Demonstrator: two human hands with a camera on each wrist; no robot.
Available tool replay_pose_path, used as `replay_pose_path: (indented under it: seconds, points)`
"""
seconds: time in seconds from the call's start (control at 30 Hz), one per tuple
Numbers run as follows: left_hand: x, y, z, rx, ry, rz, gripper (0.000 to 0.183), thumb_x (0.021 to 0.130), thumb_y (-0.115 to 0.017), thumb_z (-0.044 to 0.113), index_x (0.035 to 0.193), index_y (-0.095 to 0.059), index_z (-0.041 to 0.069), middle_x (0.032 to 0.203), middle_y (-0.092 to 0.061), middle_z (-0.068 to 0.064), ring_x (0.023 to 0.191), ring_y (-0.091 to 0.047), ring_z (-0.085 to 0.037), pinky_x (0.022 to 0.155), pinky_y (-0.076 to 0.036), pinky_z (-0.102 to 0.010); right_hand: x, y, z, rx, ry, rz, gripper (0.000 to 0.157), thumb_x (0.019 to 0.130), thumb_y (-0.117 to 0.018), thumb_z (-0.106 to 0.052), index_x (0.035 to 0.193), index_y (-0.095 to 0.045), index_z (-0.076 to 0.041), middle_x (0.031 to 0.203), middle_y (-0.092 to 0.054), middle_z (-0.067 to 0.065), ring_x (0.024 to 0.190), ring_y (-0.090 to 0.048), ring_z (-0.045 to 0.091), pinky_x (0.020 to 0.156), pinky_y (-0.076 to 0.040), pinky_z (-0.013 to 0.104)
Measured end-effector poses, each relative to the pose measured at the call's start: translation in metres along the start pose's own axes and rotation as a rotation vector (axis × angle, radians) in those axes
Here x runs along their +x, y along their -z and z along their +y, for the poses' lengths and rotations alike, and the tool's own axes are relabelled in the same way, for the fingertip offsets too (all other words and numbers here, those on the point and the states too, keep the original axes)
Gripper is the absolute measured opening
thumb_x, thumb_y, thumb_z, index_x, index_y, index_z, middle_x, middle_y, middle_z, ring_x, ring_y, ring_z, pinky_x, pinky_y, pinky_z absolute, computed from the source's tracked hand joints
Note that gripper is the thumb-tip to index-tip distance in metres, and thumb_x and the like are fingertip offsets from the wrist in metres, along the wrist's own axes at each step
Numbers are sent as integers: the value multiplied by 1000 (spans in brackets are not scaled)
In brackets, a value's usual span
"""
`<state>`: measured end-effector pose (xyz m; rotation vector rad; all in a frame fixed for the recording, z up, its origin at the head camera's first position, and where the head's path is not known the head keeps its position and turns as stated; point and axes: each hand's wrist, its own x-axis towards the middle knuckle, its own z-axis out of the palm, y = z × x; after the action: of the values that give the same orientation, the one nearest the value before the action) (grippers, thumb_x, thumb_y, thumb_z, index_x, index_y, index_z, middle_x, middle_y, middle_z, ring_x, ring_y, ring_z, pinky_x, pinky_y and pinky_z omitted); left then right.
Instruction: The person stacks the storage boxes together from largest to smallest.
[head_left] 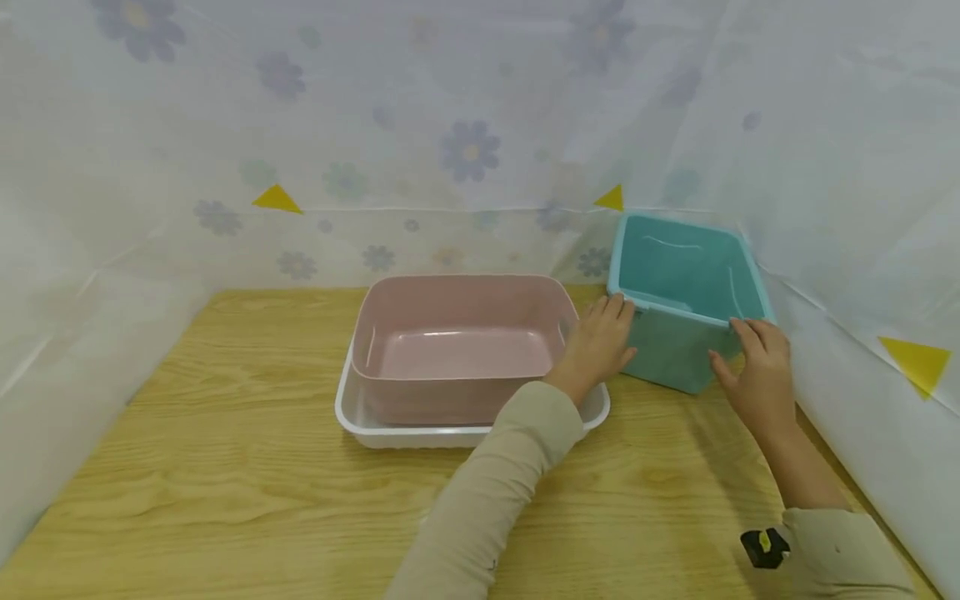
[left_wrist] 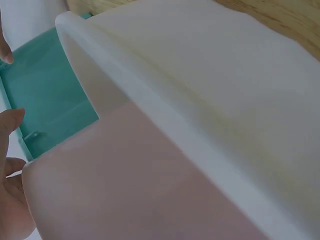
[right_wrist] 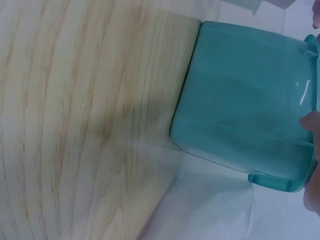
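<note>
A teal plastic bin (head_left: pixel 667 346) stands at the back right of the table, its opening facing up. My left hand (head_left: pixel 600 342) grips its front left corner, fingers over the rim and thumb lower on the outside. At the front right corner my right hand (head_left: pixel 765 375) holds the same rim, thumb against the front wall. In the right wrist view the bin's outer wall (right_wrist: pixel 245 100) rises from the wooden surface. Beside it, under my left forearm, a pink basin (head_left: pixel 450 400) sits inside a white tray (head_left: pixel 435 437).
The wooden table (head_left: pixel 225 467) meets flowered white sheeting (head_left: pixel 472 150) behind, with plain sheeting on both sides. Yellow triangles, one (head_left: pixel 917 362) on the right, mark the sheeting. A small black device (head_left: pixel 765 548) is at my right cuff.
</note>
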<state>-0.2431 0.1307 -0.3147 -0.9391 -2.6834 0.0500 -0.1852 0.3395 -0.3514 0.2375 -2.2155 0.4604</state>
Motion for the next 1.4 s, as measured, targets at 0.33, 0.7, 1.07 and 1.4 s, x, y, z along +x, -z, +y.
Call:
replay_pose_path:
  seconds: [0.33,0.7,1.07,1.4]
  points:
    - [1,-3,1,21,45,10,67,90,-54,45,142,-32,10,145,-35,-5,133,-38,-17,112,-29,-24,-1,-1,-13,10,22,30,45,68,-71,16,109,-55,18,102,-51,35,98,-44,50,86,-37,56]
    - [0,-2,5,35,-31,26,66,91,-53,45,143,-32,8,145,-36,-6,133,-38,-18,111,-32,-26,-3,-7,-39,-47,37,29,43,68,-72,13,108,-58,17,97,-56,33,90,-50,47,83,-40,55]
    - [-6,-5,12,11,-55,-6,67,93,-51,44,146,-28,10,150,-29,-8,138,-31,-20,113,-28,-27,-5,-9,-59,-41,92,-6,46,66,-74,15,109,-57,20,103,-56,33,98,-50,48,86,-43,54]
    - [-9,-3,21,14,-99,-9,63,94,-50,41,145,-28,12,150,-29,-6,139,-30,-20,114,-26,-25,-7,-15,-70,44,104,21,40,72,-67,16,110,-56,21,107,-56,34,103,-50,47,84,-44,52]
